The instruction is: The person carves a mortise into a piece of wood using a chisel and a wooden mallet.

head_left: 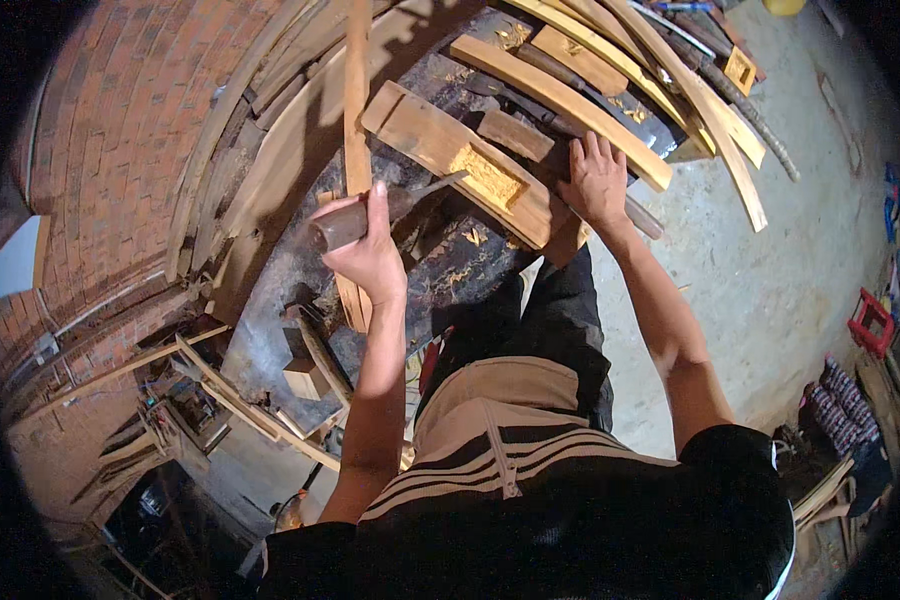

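Curling left hand point(368, 250) around a chisel point(402, 203); resting right hand point(597, 182) with fingers spread beside the plank point(440, 145), gripping nothing visible; risking a skid toward it if pushing askew

Left hand point(362, 245) curled, right hand point(597, 182) outspread (back uppermost).

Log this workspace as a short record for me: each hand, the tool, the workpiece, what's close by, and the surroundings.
Left hand: gripping a chisel by its handle
Right hand: palm down, fingers extended, near the right end of the wooden block; what lies under it is partly hidden
Tool tip: at the left edge of the recess; contact unclear
Workpiece: long wooden block, pale rectangular recess cut in it
Close by: long board, scattered shavings
Surroundings: brick wall left, grey floor right
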Available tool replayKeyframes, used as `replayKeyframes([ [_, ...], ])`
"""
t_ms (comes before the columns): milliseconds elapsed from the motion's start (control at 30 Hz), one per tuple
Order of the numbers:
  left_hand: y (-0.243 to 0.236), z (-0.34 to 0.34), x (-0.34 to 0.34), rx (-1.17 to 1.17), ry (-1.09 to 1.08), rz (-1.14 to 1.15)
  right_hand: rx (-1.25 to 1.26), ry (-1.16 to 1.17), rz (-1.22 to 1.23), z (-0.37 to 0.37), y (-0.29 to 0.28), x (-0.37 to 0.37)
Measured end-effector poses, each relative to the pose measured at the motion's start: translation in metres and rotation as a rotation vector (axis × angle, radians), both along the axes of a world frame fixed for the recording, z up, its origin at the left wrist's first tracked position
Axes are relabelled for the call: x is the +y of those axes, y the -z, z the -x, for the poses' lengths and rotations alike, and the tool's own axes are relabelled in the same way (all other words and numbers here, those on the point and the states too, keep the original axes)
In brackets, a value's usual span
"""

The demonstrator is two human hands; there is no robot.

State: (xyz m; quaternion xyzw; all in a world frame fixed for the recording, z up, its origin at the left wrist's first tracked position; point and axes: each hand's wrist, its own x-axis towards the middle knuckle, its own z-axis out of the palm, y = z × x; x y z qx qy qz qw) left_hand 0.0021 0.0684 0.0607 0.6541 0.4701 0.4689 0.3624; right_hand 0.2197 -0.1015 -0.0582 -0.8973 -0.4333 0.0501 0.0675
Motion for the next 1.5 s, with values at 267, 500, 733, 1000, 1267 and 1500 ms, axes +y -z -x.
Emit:
replayKeyframes([
  [267, 0.006, -0.002, -0.011, -0.14, 0.138, -0.081, -0.2, -0.047, -0.104, 0.001, 0.011, 0.001],
  [500, -0.005, -0.013, -0.013, -0.388, 0.217, 0.248, -0.006, -0.048, 0.019, -0.003, -0.014, 0.006],
  [733, 0.001, -0.015, -0.029, -0.332, 0.23, 0.134, 0.142, 0.046, -0.319, -0.008, -0.064, -0.022],
  [1000, -0.009, -0.013, -0.03, -0.193, 0.577, 0.233, 0.559, 0.071, -0.487, 0.072, -0.187, -0.03],
  [1267, 0.03, -0.01, -0.022, 0.034, 0.605, -0.121, 0.225, -0.352, -0.025, 0.126, -0.279, 0.005],
  [1500, 0.041, -0.006, -0.03, -0.533, 0.656, 0.258, 0.303, -0.385, -0.515, 0.139, -0.273, -0.003],
])
